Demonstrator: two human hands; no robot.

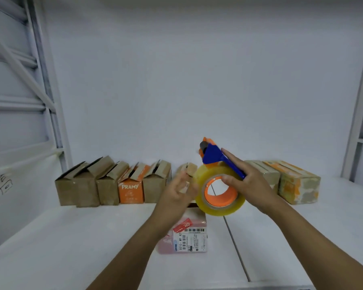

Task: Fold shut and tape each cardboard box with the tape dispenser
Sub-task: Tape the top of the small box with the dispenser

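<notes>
The person's right grip [249, 185] is clamped on the tape dispenser [213, 155], held in the air above the desk [92, 237]. The thumb is hooked into the orange core of the tape roll [218, 210] and the fingers lie along the blue handle. The left grip [176, 193] hovers just beside the roll's left edge with its fingers apart and blurred. I cannot tell whether they touch the tape.

Under both hands, a labelled box [184, 237] with a barcode sticker lies on the desk. Along the back of the desk a row of open boxes [80, 187] stands with flaps up. Among them is an orange box [131, 192] marked PRAMY. One more box [188, 168] shows partly behind the left fingers. To the right of the dispenser two closed boxes [298, 183] lie side by side against the white wall [197, 80].
</notes>
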